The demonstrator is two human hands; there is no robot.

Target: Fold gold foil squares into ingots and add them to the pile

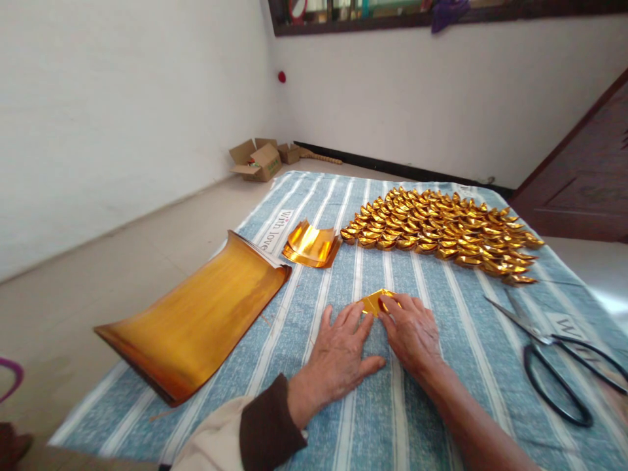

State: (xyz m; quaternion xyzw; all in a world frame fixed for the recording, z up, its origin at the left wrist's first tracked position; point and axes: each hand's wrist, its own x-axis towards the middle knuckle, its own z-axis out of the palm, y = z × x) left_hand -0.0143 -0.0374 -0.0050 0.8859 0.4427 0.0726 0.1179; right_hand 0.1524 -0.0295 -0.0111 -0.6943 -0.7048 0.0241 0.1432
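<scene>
A small piece of gold foil paper (pixel 373 302), partly folded with slanted edges, lies on the striped tablecloth in front of me. My left hand (pixel 341 350) rests flat beside it, fingers stretched out and thumb apart, its fingertips touching the paper's left side. At the paper's right side, my right hand (pixel 411 327) has its thumb and fingers closed on the edge; the fingers cover part of the sheet. Beyond both hands, many folded gold foil ingots (pixel 436 229) stand in tight rows. A short stack of curled gold foil sheets (pixel 311 243) sits left of those rows.
A large stack of gold sheets (pixel 196 320) lies at the table's left edge. Black-handled scissors (pixel 544 337) lie partly spread at the right. Blue-and-white striped cloth (pixel 324 425) covers the table. An opened cardboard box (pixel 260 162) stands on the floor by the wall.
</scene>
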